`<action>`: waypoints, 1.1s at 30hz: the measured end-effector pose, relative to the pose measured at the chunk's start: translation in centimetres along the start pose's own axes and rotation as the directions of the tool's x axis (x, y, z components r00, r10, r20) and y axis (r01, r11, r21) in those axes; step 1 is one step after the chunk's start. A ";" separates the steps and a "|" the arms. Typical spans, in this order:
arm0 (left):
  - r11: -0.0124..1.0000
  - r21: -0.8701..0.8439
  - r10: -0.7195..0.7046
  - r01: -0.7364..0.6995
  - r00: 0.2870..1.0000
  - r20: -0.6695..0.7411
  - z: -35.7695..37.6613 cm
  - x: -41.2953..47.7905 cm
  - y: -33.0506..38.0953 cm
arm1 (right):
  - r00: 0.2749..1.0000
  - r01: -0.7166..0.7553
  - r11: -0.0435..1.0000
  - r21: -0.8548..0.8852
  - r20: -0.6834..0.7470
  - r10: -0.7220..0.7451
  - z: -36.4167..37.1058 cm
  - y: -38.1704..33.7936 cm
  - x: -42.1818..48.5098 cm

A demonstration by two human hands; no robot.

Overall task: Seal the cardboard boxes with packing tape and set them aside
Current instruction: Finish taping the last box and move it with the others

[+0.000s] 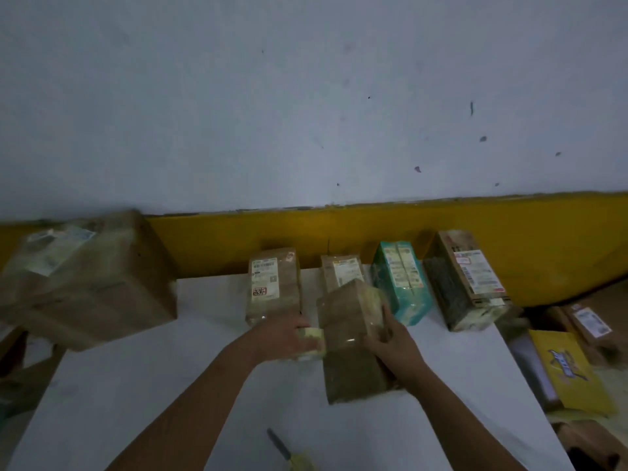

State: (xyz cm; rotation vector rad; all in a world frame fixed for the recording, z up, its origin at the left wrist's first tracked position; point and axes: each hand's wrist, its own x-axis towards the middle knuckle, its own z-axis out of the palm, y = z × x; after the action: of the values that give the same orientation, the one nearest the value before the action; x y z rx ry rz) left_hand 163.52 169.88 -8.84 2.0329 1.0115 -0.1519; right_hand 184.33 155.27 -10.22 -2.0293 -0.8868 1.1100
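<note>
Brown cardboard box (353, 338) on white bench (170, 385), long axis running away; right hand (394, 345) grips its right side, left hand (285, 334) holds pale tape roll (311, 338) against its left.

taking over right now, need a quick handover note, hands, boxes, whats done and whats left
Left hand: grips the tape roll against the brown box.
Right hand: fingers hold that box's right side on the white table.
Done: a row of parcels stands at the table's back, apparently taped.
Left: finish taping this box, then set it aside. What looks like a cutter lies at the near edge.
</note>
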 end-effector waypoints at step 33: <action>0.301 -0.926 -0.271 -0.227 0.911 -0.312 -8.6 -5.9 17.8 | 0.970 0.238 0.918 0.318 -0.124 -0.208 -10.1 -18.5 -9.1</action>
State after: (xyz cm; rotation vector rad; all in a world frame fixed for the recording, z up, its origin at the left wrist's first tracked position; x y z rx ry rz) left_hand 170.04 166.86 10.51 0.8634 0.9941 0.7876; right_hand 184.85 156.11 12.66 -1.6429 -0.8035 0.9621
